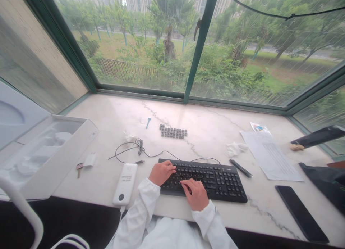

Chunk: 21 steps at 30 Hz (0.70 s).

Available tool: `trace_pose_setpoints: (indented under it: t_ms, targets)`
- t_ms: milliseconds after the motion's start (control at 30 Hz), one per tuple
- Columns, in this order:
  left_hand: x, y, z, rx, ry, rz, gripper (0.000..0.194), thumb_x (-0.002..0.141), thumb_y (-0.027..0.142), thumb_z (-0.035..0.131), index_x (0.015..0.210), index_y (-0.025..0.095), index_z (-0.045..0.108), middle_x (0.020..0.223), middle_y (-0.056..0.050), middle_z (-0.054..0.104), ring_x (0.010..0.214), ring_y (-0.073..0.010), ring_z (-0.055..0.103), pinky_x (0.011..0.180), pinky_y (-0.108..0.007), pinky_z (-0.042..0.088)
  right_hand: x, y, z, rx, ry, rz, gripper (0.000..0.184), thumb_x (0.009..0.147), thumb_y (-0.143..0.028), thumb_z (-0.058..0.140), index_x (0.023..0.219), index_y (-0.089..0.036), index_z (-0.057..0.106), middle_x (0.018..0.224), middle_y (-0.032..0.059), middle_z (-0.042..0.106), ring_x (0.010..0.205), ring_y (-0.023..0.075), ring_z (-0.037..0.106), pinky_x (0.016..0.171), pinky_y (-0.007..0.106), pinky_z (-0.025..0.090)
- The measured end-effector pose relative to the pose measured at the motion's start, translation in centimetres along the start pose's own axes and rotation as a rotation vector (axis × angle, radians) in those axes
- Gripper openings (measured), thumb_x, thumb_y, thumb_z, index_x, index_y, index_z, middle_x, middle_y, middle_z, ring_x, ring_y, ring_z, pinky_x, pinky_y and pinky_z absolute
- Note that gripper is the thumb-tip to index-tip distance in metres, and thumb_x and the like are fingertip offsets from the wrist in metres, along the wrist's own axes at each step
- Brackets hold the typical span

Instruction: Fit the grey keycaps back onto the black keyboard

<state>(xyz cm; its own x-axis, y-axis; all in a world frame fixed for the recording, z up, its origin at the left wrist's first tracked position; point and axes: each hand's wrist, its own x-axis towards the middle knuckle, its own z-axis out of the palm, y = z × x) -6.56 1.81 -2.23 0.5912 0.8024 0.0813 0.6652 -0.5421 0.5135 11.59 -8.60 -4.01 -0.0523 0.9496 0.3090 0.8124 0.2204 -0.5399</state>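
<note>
A black keyboard (221, 184) lies on the marble sill in front of me. Over its left end is my left hand (161, 172), fingers drawn together with the tips at the keys. My right hand (196, 193) rests at the front edge, thumb and forefinger pinched close above the lower keys. Whatever either hand pinches is too small to make out. Under and between the hands, part of the keyboard's left side is hidden. Behind the keyboard, several loose dark keycaps (174, 132) stand in rows. A small blue tool (148, 122) lies to their left.
Left are a white power bank (125, 184) with a cable, a coiled black cable (139, 145), a white adapter (90, 159), a key (79, 169) and a white box (67, 152). Right are a black pen (241, 168), paper (269, 155), crumpled tissue (236, 149) and a phone (301, 213).
</note>
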Motion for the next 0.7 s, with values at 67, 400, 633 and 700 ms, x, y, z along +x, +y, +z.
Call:
trace_pose_setpoints:
  t_ms: [67, 400, 633, 700]
  targets:
    - [-0.1, -0.1, 0.2, -0.022, 0.023, 0.0, 0.026, 0.089, 0.039, 0.047, 0.1, 0.03, 0.068, 0.093, 0.0, 0.065, 0.077, -0.0103, 0.06, 0.067, -0.021, 0.045, 0.0, 0.0, -0.1, 0.027, -0.018, 0.018, 0.024, 0.09, -0.025, 0.041, 0.088, -0.025, 0.065, 0.078, -0.0012, 0.066, 0.054, 0.0079, 0.051, 0.067, 0.026, 0.034]
    - [-0.3, 0.1, 0.1, -0.016, 0.077, -0.036, 0.023, 0.089, 0.035, 0.048, 0.093, 0.027, 0.069, 0.09, 0.001, 0.066, 0.075, -0.0101, 0.061, 0.064, -0.021, 0.044, 2.6, -0.7, -1.0, -0.019, -0.057, 0.008, 0.022, 0.09, -0.024, 0.043, 0.09, -0.025, 0.065, 0.081, -0.0003, 0.066, 0.061, 0.0094, 0.054, 0.07, 0.027, 0.031]
    - [-0.2, 0.4, 0.0, 0.041, 0.117, 0.03, 0.028, 0.092, 0.033, 0.041, 0.093, 0.027, 0.068, 0.087, 0.0, 0.065, 0.07, -0.0087, 0.059, 0.058, -0.019, 0.042, 3.6, -0.5, -0.1, -0.053, -0.024, -0.004, 0.022, 0.089, -0.026, 0.044, 0.087, -0.024, 0.066, 0.076, -0.0001, 0.066, 0.059, 0.0087, 0.052, 0.069, 0.027, 0.028]
    - [-0.3, 0.4, 0.3, 0.056, 0.147, 0.07, 0.027, 0.091, 0.031, 0.043, 0.091, 0.025, 0.069, 0.085, 0.0, 0.065, 0.068, -0.008, 0.059, 0.056, -0.019, 0.04, 3.2, -0.5, 0.2, -0.049, -0.034, 0.017, 0.021, 0.088, -0.024, 0.045, 0.087, -0.024, 0.066, 0.077, -0.0009, 0.066, 0.059, 0.0082, 0.052, 0.069, 0.027, 0.027]
